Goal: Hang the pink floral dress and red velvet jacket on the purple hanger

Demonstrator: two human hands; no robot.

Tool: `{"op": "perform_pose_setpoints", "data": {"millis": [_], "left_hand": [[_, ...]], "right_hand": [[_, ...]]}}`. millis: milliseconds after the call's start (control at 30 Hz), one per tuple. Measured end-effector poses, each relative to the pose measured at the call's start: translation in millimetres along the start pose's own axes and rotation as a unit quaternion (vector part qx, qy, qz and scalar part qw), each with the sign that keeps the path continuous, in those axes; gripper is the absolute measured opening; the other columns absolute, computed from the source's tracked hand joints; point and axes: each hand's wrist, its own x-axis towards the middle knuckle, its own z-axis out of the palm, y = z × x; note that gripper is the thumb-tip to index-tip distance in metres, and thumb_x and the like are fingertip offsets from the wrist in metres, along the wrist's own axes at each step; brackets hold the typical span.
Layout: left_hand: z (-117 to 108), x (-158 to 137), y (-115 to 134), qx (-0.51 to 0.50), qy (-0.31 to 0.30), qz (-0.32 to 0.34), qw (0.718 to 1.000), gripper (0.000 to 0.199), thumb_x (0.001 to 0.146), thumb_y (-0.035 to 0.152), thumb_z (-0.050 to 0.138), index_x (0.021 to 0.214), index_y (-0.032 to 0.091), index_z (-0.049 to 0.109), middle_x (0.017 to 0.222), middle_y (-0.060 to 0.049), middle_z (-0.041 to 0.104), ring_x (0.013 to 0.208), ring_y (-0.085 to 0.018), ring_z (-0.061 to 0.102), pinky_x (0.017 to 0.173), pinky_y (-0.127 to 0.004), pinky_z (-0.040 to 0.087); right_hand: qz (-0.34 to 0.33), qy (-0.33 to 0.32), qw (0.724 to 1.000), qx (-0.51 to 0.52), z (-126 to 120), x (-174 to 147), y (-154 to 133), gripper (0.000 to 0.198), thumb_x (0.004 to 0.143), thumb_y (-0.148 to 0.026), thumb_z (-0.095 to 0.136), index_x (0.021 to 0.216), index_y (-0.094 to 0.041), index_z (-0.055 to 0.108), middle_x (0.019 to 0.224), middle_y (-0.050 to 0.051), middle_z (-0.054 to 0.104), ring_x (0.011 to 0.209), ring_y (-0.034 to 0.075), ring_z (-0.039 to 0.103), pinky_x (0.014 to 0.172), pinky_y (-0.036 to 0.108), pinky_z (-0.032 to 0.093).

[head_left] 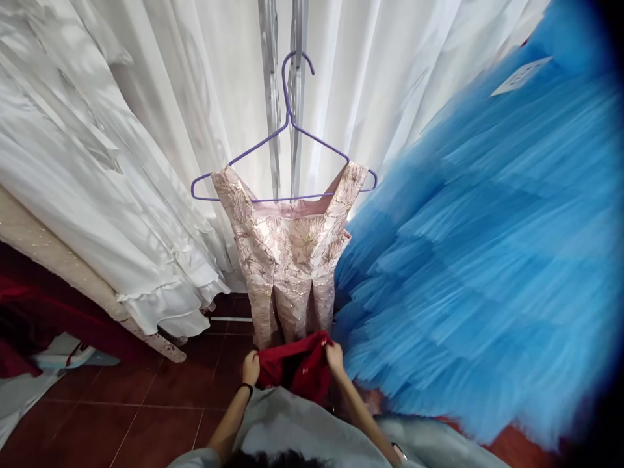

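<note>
Low in the view, both my hands grip a dark red garment [312, 374], which spans the gap between them with its upper edge pulled out. My left hand [251, 368] is closed on its left end, with a black band on the wrist. At the right end, my right hand [334, 359] pinches the cloth near the top corner. Just beyond hangs a pink floral brocade dress [292, 260] on a purple hanger [319, 140]. The red cloth hides the dress's lower part. What kind of garment the red cloth is, I cannot tell.
White gowns [117, 214] hang at left, beside a beige sparkly garment [53, 250]. A blue layered tulle gown [468, 260] fills the right side. Behind stands a white curtain [336, 65] with metal poles [270, 84]. The floor [160, 416] is dark red tile.
</note>
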Motion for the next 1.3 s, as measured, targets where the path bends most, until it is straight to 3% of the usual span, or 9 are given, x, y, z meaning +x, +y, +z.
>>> {"op": "perform_pose_setpoints", "data": {"millis": [233,400,500,800,900,1000,1100,1200,1300], "left_hand": [[-90.8,14.9,24.3,0.002,0.184,0.21,0.96,0.025,0.087,0.02,0.045,0.097,0.017,0.068,0.102,-0.012,0.071,0.101,-0.024,0.066,0.1,-0.042,0.049],[-146.8,-31.8,84.7,0.105,0.479,0.393,0.778,0.029,0.082,0.017,0.064,0.111,0.019,0.067,0.109,-0.014,0.067,0.109,-0.026,0.061,0.105,-0.044,0.044],[-147.3,-46.6,94.6,0.175,0.414,0.326,0.832,0.042,0.083,0.012,0.057,0.123,0.02,0.062,0.122,-0.017,0.062,0.12,-0.031,0.055,0.107,-0.048,0.041],[-205.9,-34.1,108.7,-0.018,0.202,0.11,0.973,0.007,0.075,0.025,0.057,0.074,0.019,0.059,0.07,-0.002,0.062,0.069,-0.018,0.056,0.067,-0.028,0.043],[-227.0,-43.5,136.7,-0.189,0.051,0.099,0.976,0.019,0.06,0.028,0.07,0.065,0.018,0.055,0.065,0.001,0.061,0.066,-0.015,0.056,0.062,-0.024,0.044],[-225.3,-55.4,149.8,-0.296,-0.078,0.028,0.952,0.031,0.052,0.029,0.08,0.076,0.017,0.064,0.077,-0.001,0.07,0.074,-0.019,0.064,0.069,-0.027,0.051],[-218.5,-66.6,143.6,-0.317,-0.079,-0.061,0.943,0.033,0.053,0.034,0.083,0.08,0.021,0.069,0.08,0.0,0.072,0.077,-0.02,0.067,0.075,-0.031,0.055],[-222.1,-81.1,130.3,-0.33,-0.107,-0.069,0.936,0.025,0.056,0.038,0.081,0.075,0.025,0.073,0.078,-0.001,0.073,0.079,-0.024,0.07,0.08,-0.036,0.057],[-234.0,-100.8,123.1,-0.384,-0.113,-0.013,0.916,0.036,0.047,0.03,0.084,0.082,0.028,0.078,0.086,-0.005,0.076,0.094,-0.032,0.072,0.086,-0.043,0.058]], "right_hand": [[-0.075,0.073,0.989,0.107,-90.9,20.1,-67.1,0.019,0.061,-0.03,0.046,0.059,-0.016,0.058,0.06,0.001,0.058,0.063,0.015,0.05,0.061,0.026,0.041],[-0.278,0.245,0.901,0.223,-166.1,-49.2,-160.2,0.019,0.063,-0.02,0.057,0.075,-0.018,0.072,0.072,0.002,0.068,0.066,0.017,0.059,0.062,0.026,0.046],[-0.331,0.341,0.851,0.223,-185.4,-70.8,-181.7,0.02,0.063,-0.014,0.057,0.072,-0.021,0.073,0.072,0.002,0.069,0.066,0.018,0.061,0.063,0.028,0.049],[-0.238,0.291,0.927,-0.017,-188.0,-16.7,-173.3,0.029,0.062,-0.02,0.047,0.078,-0.016,0.071,0.072,0.006,0.068,0.071,0.022,0.061,0.067,0.033,0.05],[-0.288,0.241,0.912,-0.163,-162.8,-4.7,-174.5,0.058,0.069,-0.017,0.046,0.123,-0.013,0.065,0.128,0.018,0.063,0.124,0.034,0.053,0.105,0.052,0.043],[-0.367,-0.074,0.909,-0.183,-94.6,-4.4,-163.4,0.087,0.072,-0.028,0.061,0.153,-0.013,0.032,0.159,0.02,0.031,0.15,0.036,0.022,0.121,0.061,0.017],[-0.32,-0.363,0.864,-0.136,-13.6,-6.0,-148.2,0.075,0.076,-0.04,0.07,0.144,-0.019,0.047,0.137,0.017,0.057,0.134,0.034,0.048,0.121,0.066,0.007],[-0.335,-0.406,0.85,-0.01,40.2,-2.0,-152.1,0.04,0.08,-0.036,0.07,0.113,-0.015,0.065,0.115,0.013,0.066,0.112,0.026,0.061,0.119,0.055,0.027],[-0.405,-0.478,0.776,0.073,66.0,5.7,-181.0,0.063,0.075,-0.033,0.077,0.131,-0.016,0.055,0.138,0.014,0.055,0.127,0.024,0.052,0.111,0.037,0.041]]}}
